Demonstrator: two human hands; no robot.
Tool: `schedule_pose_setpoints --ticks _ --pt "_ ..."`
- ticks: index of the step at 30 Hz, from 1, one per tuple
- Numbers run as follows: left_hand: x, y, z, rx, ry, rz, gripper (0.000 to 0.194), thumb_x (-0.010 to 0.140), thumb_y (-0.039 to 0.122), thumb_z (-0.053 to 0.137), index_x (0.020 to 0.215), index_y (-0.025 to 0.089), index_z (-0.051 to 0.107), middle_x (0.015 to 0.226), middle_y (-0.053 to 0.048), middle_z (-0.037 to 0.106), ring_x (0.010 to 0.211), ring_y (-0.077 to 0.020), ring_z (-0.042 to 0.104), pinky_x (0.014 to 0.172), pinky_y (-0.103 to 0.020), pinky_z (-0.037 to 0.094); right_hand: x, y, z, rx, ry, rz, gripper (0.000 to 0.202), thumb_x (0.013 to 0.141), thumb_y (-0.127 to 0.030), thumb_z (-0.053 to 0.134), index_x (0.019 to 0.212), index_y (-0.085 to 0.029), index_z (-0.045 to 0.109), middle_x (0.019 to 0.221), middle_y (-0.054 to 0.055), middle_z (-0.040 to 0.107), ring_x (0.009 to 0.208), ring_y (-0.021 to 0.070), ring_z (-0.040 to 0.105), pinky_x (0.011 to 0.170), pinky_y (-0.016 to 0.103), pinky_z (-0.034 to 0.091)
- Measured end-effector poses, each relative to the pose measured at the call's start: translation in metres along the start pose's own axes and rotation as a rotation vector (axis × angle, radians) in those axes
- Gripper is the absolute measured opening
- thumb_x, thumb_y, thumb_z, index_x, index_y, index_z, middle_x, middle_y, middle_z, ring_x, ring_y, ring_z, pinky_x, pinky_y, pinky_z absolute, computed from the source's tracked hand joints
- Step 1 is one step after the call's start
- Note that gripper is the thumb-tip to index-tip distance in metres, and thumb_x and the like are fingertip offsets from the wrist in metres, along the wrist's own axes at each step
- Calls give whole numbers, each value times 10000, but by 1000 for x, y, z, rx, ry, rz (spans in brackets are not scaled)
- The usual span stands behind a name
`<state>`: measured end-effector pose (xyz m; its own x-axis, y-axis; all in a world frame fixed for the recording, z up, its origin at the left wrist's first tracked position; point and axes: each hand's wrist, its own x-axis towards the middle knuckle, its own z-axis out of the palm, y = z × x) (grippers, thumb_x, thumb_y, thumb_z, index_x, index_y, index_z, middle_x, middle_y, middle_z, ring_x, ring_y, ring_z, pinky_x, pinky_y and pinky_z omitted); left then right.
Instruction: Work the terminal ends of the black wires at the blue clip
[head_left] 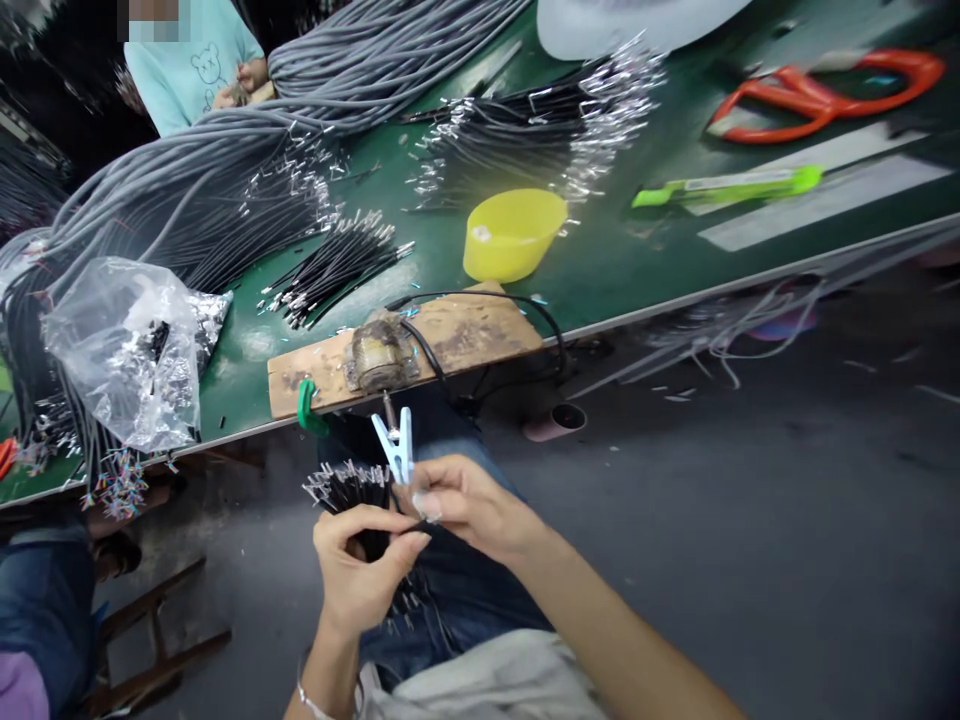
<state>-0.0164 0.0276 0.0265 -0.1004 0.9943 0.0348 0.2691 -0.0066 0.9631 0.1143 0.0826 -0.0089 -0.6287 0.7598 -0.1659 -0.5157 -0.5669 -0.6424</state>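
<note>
My left hand (360, 575) grips a bundle of short black wires (352, 487) with stripped silvery ends, held over my lap. My right hand (461, 505) pinches one black wire from that bundle and touches a pale blue clip (397, 448) that hangs below a small motor (379, 355) mounted on a wooden board (465, 335) at the table's front edge.
On the green table (630, 260) lie a yellow bowl (512, 235), heaps of black wires (337, 265), grey cables (225, 150), a clear plastic bag (124, 350), orange scissors (817, 95) and a green knife (727, 185). Another person (195, 60) sits at the far side.
</note>
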Motion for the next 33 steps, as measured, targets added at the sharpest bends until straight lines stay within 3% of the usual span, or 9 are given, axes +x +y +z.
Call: schedule_pose_setpoints --ticks 5,10,12,16,18,22,28,33 --pt "-4 3 0 6 100 35 12 632 162 730 632 173 724 517 -16 666 449 -145 576 469 -250 458 19 -23 2 -15 194 -104 320 555 -410 772 533 -140 601 485 -48 481 474 70 368 481 216 275" --pt "0 -1 -2 11 230 72 53 627 150 736 651 197 730 577 -18 708 501 -174 638 553 -275 515 34 -26 19 22 57 -166 430 648 -576 669 704 -149 678 658 8 601 588 105 477 579 237 372" --pt "3 -3 -2 16 274 83 59 623 155 741 653 204 732 591 -16 715 532 -186 655 588 -287 528 36 -23 21 0 58 -188 467 653 -609 646 740 -152 683 681 18 619 598 114 494 597 250 386" --pt "5 -4 -1 33 311 88 82 612 153 748 659 219 741 609 -16 722 584 -207 676 645 -307 540 34 -24 17 -195 261 -286 520 592 -667 646 567 -148 624 532 -17 538 529 101 455 512 230 337" --pt "4 -4 -1 40 306 81 86 607 153 749 656 224 743 610 -17 723 580 -211 676 625 -303 541 32 -27 16 -243 273 -281 519 570 -654 670 504 -145 595 478 -32 498 477 83 418 467 220 303" --pt "5 -3 5 35 299 64 83 611 157 745 647 232 742 589 -5 718 539 -197 666 572 -281 532 32 -28 23 -40 149 -213 460 589 -590 706 554 -134 657 495 -12 555 459 78 442 459 211 338" --pt "9 2 13 36 282 50 55 619 162 731 638 212 741 561 -2 709 439 -161 612 435 -238 468 33 -19 27 231 112 -160 406 574 -539 750 587 -139 690 517 -2 610 459 77 496 478 191 401" --pt "8 4 11 14 251 55 53 627 150 715 638 198 735 554 -8 703 467 -158 616 472 -237 474 36 -10 15 338 91 -91 430 583 -594 713 667 -172 715 569 -1 649 497 100 536 511 208 433"
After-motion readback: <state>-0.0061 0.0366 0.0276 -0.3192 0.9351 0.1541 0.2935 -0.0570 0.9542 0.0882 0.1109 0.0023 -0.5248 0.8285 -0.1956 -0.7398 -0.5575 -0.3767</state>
